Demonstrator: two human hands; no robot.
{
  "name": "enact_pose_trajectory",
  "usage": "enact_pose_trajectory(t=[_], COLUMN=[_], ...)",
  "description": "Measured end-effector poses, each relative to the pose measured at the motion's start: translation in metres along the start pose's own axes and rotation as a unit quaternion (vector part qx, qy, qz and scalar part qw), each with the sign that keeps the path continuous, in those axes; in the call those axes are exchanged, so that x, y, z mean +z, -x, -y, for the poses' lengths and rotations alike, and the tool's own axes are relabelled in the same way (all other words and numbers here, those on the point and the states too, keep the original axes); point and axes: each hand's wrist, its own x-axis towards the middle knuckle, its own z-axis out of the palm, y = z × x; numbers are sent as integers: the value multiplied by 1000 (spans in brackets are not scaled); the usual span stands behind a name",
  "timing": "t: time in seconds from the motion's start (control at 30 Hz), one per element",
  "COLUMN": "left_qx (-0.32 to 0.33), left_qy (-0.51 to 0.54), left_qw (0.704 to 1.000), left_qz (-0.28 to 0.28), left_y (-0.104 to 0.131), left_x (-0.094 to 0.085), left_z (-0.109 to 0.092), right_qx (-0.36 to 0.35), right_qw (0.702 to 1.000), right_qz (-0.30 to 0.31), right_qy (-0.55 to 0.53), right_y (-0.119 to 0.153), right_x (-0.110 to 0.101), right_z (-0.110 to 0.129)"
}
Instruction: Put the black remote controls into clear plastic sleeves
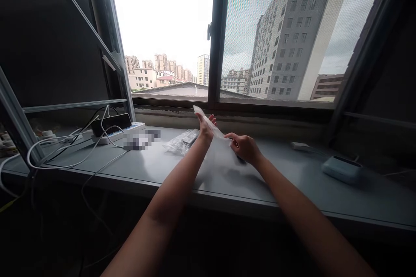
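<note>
A thin, whitish translucent plastic bag [218, 132] slants down to the right between my two hands, above the grey tabletop. My left hand [206, 128] has the bag lying against its palm and thumb, with the other fingers apart behind it. At the bag's lower right end my right hand [243, 146] is closed, its index finger reaching along the bag's edge. Something dark shows under my right hand; I cannot make out what it is. Left of my left wrist, a clear plastic bag [182, 142] with dark contents lies on the table.
A power strip [133, 129] with a dark phone-like device [111, 124] and white cables is at the left. A light blue device [342, 169] and a small white box [300, 146] sit at the right. The table's front edge [240, 199] runs below my forearms; a window stands behind.
</note>
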Motion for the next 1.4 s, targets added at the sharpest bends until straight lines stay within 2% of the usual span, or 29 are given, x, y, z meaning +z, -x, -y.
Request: enact_pose_trajectory(t=[0.1, 0.27, 0.4, 0.63, 0.77, 0.97, 1.07, 1.27, 1.4], left_qx=[5, -16, -36, -61, -50, -38, -58, -115, -110], left_qy=[2, -1, -29, -54, -61, -48, -47, -69, -58], left_qw=[1000, 999, 998, 996, 997, 998, 997, 989, 990], left_qz=[-1, 46, 53, 28, 19, -28, -7, 64, 63], left_y=[6, 13, 15, 8, 4, 5, 5, 10, 14], left_x=[5, 14, 18, 13, 9, 5, 6, 14, 14], left_z=[1, 9, 16, 18, 20, 15, 15, 28, 32], right_qx=[5, 23, 29, 55, 57, 46, 43, 70, 82], right_qw=[1000, 1000, 999, 996, 995, 996, 996, 994, 993], right_qz=[1, -5, 0, 7, 20, 29, 30, -13, -37], right_qy=[3, 5, 16, 73, 84, 74, 78, 83, 72], right_y=[0, -1, -1, -1, -2, -2, -2, -2, -3], right_x=[1, 0, -2, -3, -2, -1, -2, -2, -3], right_z=[0, -1, 0, 1, 0, 0, 0, -1, -2])
